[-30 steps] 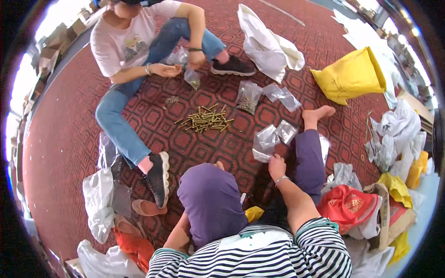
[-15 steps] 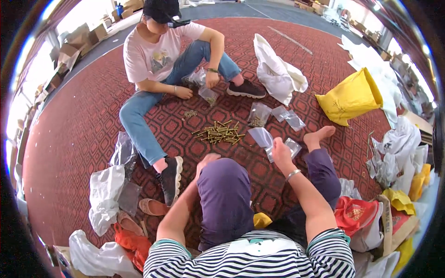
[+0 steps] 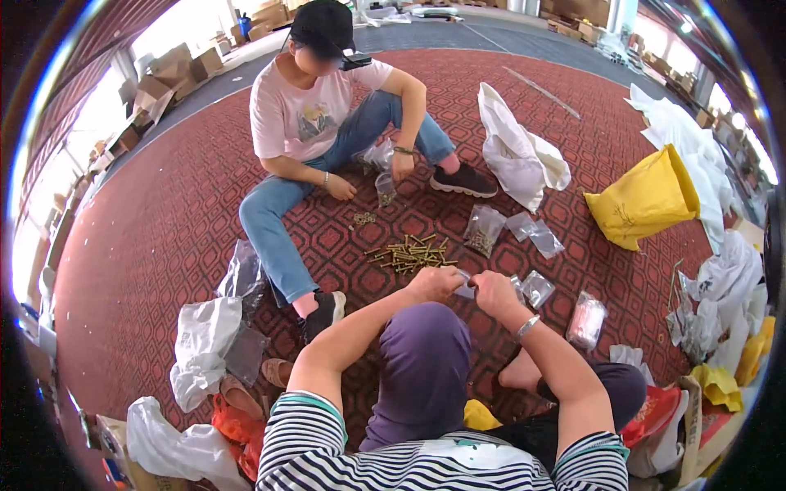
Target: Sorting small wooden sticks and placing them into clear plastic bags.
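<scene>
My left hand (image 3: 436,283) and my right hand (image 3: 496,295) are close together beyond my raised knee. Between them is a small clear plastic bag (image 3: 466,287), mostly hidden by the fingers, and both hands pinch its edge. Just past my left hand lies a pile of long brass-coloured bolts (image 3: 412,252). A few small metal rings (image 3: 363,219) lie left of the pile. To its right rests a clear bag of small metal parts (image 3: 484,231), with flat clear bags (image 3: 536,233) beside it. More small clear bags (image 3: 537,289) lie near my right hand.
Opposite me sits a person (image 3: 315,123), one hand on a small clear bag. A white sack (image 3: 516,151) and a yellow bag (image 3: 644,198) stand on the red carpet. A packet (image 3: 587,321) lies right of my hands. Plastic bags (image 3: 205,344) crowd both sides.
My left hand has moved right from beside my knee to meet my right hand at the plastic bag. My right leg has folded inward, uncovering the packet. The view has shifted.
</scene>
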Demonstrator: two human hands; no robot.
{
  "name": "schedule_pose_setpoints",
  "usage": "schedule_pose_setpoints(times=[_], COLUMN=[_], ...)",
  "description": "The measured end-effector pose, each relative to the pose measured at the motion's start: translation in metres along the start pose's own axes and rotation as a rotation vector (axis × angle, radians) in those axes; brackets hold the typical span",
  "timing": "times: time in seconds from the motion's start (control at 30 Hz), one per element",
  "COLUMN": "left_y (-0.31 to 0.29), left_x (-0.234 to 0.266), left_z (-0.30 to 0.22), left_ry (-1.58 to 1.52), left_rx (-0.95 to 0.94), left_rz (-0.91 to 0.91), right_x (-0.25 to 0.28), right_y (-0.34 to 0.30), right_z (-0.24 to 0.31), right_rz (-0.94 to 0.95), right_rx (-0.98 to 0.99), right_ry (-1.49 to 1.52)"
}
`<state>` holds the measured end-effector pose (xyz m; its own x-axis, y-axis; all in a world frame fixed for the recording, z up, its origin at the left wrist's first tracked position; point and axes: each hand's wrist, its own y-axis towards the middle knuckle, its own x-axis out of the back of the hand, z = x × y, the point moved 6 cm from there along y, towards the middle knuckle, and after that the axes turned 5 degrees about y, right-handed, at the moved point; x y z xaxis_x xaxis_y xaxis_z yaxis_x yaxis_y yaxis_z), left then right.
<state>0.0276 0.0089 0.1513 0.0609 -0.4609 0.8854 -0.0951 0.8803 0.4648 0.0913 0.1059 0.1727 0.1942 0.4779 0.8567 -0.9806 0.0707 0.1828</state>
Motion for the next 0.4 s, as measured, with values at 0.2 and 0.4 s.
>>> schedule_pose_setpoints(times=[0.2, 0.4], left_y=[0.013, 0.002], left_x=[-0.012, -0.056], left_z=[0.004, 0.021], left_ry=[-0.080, -0.126], left_rx=[0.007, 0.065], left_rz=[-0.137, -0.030], right_x=[-0.046, -0.121], right_y=[0.013, 0.028], right_z=[-0.062, -0.129], right_rz=[0.131, 0.191], right_rx=[-0.698, -0.645], right_ry=[0.732, 0.979])
